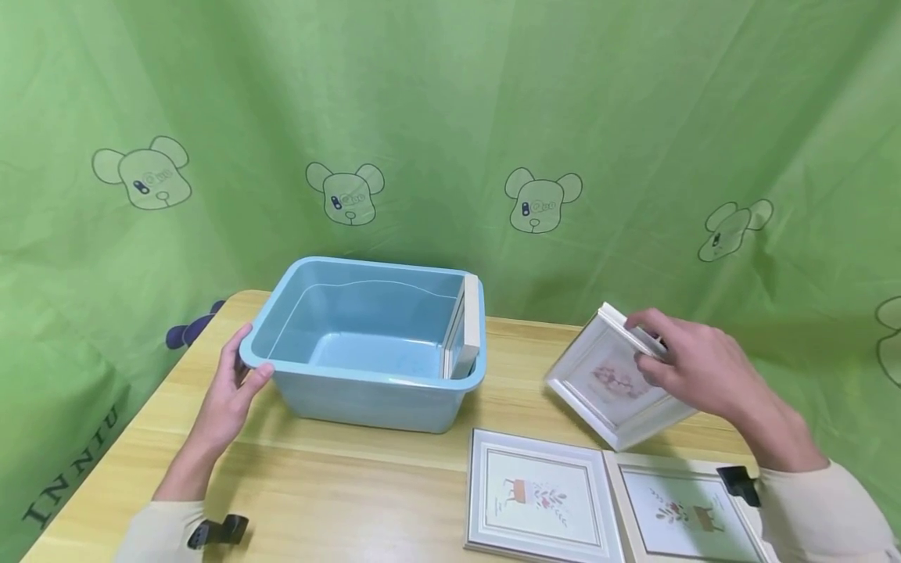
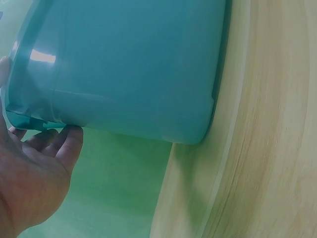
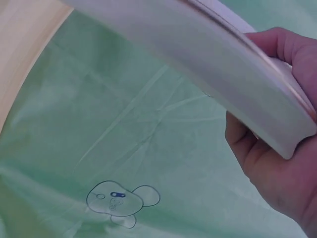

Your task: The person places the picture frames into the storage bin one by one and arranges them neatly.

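A light blue plastic basin (image 1: 366, 403) stands on the table. My left hand (image 1: 228, 391) grips its rim at the near left corner, thumb on top; in the left wrist view the fingers curl under the rim of the basin (image 2: 129, 69). Inside, against the right wall, a white picture frame (image 1: 471, 320) stands on edge. To the right of the basin, my right hand (image 1: 704, 371) holds another white picture frame (image 1: 608, 379) by its upper edge, tilted above the table. In the right wrist view, thumb and fingers clasp both sides of the frame (image 3: 213, 69).
Two picture frames with floral prints lie face up side by side at the front right: a silvery one (image 1: 538, 496) and a cream one (image 1: 693, 508). A green curtain (image 1: 450, 102) with bear heads hangs behind the wooden table (image 1: 352, 485).
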### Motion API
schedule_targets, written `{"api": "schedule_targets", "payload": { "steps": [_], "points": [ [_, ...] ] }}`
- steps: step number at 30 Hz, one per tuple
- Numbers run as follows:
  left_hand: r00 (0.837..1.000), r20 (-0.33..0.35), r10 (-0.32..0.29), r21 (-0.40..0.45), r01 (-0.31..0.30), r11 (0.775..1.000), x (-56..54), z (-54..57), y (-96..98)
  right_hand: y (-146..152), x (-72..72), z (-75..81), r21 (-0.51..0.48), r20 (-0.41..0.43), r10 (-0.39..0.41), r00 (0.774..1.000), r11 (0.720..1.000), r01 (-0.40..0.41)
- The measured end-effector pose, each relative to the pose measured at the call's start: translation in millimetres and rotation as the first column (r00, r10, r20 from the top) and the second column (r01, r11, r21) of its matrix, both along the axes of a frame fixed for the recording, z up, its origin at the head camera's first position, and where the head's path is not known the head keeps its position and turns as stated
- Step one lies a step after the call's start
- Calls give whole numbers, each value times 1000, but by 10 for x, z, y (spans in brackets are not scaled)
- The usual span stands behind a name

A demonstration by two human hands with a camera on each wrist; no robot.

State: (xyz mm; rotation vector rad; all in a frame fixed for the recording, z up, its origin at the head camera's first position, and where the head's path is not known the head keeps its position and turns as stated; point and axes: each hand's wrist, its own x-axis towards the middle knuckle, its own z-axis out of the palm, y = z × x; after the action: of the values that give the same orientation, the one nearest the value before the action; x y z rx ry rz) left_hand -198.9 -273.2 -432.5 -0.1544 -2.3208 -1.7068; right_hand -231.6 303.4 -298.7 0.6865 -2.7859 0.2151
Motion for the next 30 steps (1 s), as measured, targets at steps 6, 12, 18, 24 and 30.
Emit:
{"api": "schedule_targets", "payload": {
  "steps": [6,12,18,24,30],
  "points": [
    [1000,-4,1,-1,-1,1000,-6,-3,-6,-85,53,109,-134,-54,-20,998,991,13],
    [1000,-11,1,-10,-1,1000,-2,6,-2,-151,96,227,-299,-69,-97,993,952,72],
    [1000,-9,-2,-6,1,1000,15,10,11,-188,155,359,-425,23,-226,974,880,214],
    [1000,-15,-1,-11,0,1000,-5,-2,8,-210,189,488,-564,51,-247,968,793,232],
    [1000,-16,-3,-7,3,1000,-9,-12,0,-310,175,634,-705,85,-216,973,677,212]
  ]
}}
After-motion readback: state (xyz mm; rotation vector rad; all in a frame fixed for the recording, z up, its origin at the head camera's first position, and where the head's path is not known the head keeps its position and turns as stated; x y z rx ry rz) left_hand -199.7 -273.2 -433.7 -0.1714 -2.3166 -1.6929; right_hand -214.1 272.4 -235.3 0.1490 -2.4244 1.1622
